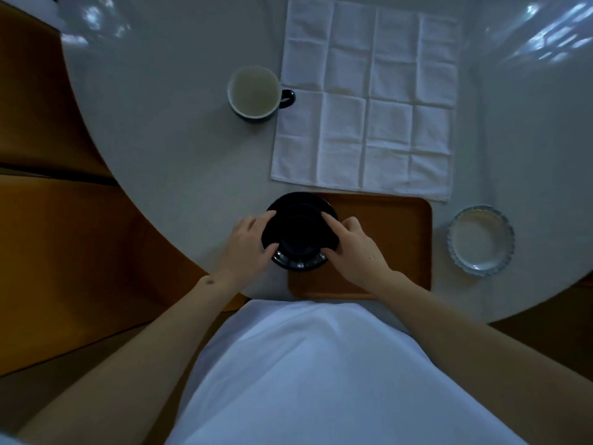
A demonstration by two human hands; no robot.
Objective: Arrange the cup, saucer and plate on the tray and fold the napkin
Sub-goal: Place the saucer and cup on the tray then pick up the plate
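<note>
Both hands are holding the black saucer [300, 231] by its opposite edges: the left hand [247, 244] is gripping the left rim with fingers curled over the top and thumb at the near side, and the right hand [356, 248] is pinching the right rim, index finger lying extended along its upper surface. The saucer is sitting over the far left corner of the orange tray [385, 245], overlapping the tray's left edge; whether it is resting there or raised cannot be told. The cup [255, 93], dark outside and pale inside, is standing upright on the white round table [160, 149], well beyond the tray, its handle touching the left edge of the napkin [365, 101]. The napkin is lying unfolded and flat, creased into squares, just beyond the tray. The clear fluted glass plate [481, 240] is resting on the table just right of the tray.
</note>
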